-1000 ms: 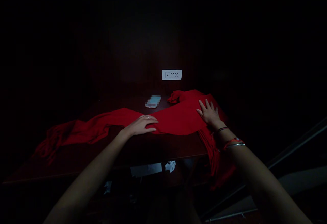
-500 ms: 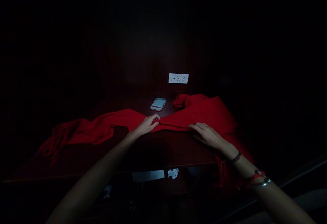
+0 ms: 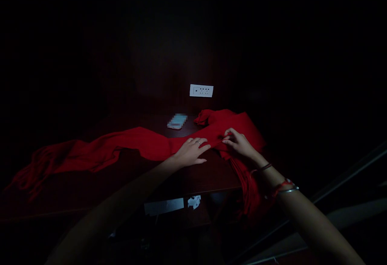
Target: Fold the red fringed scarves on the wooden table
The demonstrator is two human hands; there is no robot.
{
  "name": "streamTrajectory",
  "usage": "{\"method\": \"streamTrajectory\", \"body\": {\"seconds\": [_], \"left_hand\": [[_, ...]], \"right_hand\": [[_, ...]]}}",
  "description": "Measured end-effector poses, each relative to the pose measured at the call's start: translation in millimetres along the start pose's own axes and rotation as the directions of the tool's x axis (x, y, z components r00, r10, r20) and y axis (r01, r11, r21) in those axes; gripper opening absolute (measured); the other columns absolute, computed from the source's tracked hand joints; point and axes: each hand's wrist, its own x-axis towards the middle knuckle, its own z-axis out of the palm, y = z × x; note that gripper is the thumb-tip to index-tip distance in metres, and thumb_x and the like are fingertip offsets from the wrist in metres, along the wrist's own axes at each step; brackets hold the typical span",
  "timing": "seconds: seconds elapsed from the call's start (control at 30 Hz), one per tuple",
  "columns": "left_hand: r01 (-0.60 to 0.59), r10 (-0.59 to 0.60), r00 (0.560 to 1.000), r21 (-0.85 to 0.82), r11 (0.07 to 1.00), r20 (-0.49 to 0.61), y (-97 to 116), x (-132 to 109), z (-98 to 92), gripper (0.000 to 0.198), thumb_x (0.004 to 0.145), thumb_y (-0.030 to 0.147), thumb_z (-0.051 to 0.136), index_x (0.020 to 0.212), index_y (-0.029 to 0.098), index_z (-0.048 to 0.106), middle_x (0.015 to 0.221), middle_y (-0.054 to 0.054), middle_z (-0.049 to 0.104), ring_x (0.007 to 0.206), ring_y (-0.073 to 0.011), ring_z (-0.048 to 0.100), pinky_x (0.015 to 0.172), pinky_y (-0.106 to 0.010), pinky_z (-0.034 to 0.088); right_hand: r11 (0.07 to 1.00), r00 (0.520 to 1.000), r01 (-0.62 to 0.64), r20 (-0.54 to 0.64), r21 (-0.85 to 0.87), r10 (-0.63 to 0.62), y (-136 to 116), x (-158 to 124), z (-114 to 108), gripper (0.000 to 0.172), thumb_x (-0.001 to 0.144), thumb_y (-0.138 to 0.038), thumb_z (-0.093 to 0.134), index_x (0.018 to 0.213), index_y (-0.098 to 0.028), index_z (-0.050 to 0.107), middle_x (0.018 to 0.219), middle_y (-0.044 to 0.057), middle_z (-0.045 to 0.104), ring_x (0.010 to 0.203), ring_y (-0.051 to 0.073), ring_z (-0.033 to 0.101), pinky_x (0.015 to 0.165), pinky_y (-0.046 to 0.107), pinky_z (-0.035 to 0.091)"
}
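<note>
A red scarf [image 3: 151,143] with fringed ends stretches across a dark tabletop. Its left fringe lies on the table, and on the right folds of it hang over the front edge. My left hand [image 3: 192,152] lies on the narrow middle part, palm down with fingers spread, a ring on one finger. Just to its right, my right hand [image 3: 238,143] pinches the scarf's edge between thumb and fingers. Bracelets circle my right wrist.
A phone [image 3: 177,121], partly pixelated, lies behind the scarf. On the back wall is a white socket panel [image 3: 201,91]. Below the tabletop [image 3: 193,176] are a pale flat piece [image 3: 165,206] and a crumpled white thing [image 3: 194,201]. The surroundings are very dark.
My left hand has slid right along the scarf and opened out from its grip. My right hand has risen slightly and now pinches the edge. The view has shifted a little.
</note>
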Motion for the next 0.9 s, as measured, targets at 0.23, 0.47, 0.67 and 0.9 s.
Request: {"method": "streamTrajectory", "body": {"seconds": [0.23, 0.47, 0.67, 0.9], "left_hand": [[0.081, -0.084, 0.996, 0.113, 0.99, 0.024, 6, 15, 24.6, 0.041, 0.081, 0.014, 0.034, 0.121, 0.023, 0.031, 0.103, -0.005, 0.051, 0.089, -0.0159, 0.051, 0.075, -0.027, 0.039], [0.036, -0.034, 0.999, 0.103, 0.994, -0.019, 6, 14, 8.7, 0.025, 0.08, 0.018, 0.04, 0.103, 0.02, 0.047, 0.096, -0.004, 0.051, 0.087, -0.0157, 0.049, 0.078, -0.027, 0.038], [-0.002, 0.001, 1.0, 0.06, 0.998, 0.014, 11, 17, 14.1, 0.012, 0.08, 0.016, 0.04, 0.087, 0.017, 0.05, 0.089, -0.004, 0.051, 0.081, -0.0147, 0.05, 0.073, -0.025, 0.04], [0.068, -0.077, 0.992, -0.081, 0.994, -0.105, -1, 15, 21.2, 0.019, 0.081, 0.021, 0.042, 0.099, 0.019, 0.046, 0.092, -0.002, 0.051, 0.084, -0.0142, 0.05, 0.076, -0.024, 0.039]], "right_hand": [[0.937, 0.975, 0.188, -0.061, -0.295, -0.215, -3, -31, -9, 0.013, 0.078, -0.019, 0.039, 0.078, -0.018, 0.051, 0.087, 0.006, 0.057, 0.081, 0.015, 0.052, 0.072, 0.028, 0.04], [0.714, 0.958, 0.254, 0.07, -0.652, -0.277, -1, -65, 3, 0.022, 0.079, -0.024, 0.042, 0.098, -0.02, 0.053, 0.105, 0.008, 0.05, 0.093, 0.02, 0.044, 0.077, 0.034, 0.034], [0.65, 0.969, 0.18, 0.019, -0.738, -0.247, -1, -45, 5, 0.017, 0.081, -0.023, 0.039, 0.089, -0.016, 0.052, 0.086, 0.008, 0.053, 0.076, 0.017, 0.044, 0.067, 0.028, 0.033], [0.764, 0.97, 0.128, -0.08, -0.633, -0.229, 1, -45, -2, 0.01, 0.078, -0.022, 0.043, 0.086, -0.017, 0.046, 0.082, 0.007, 0.05, 0.073, 0.017, 0.044, 0.065, 0.029, 0.036]]}}
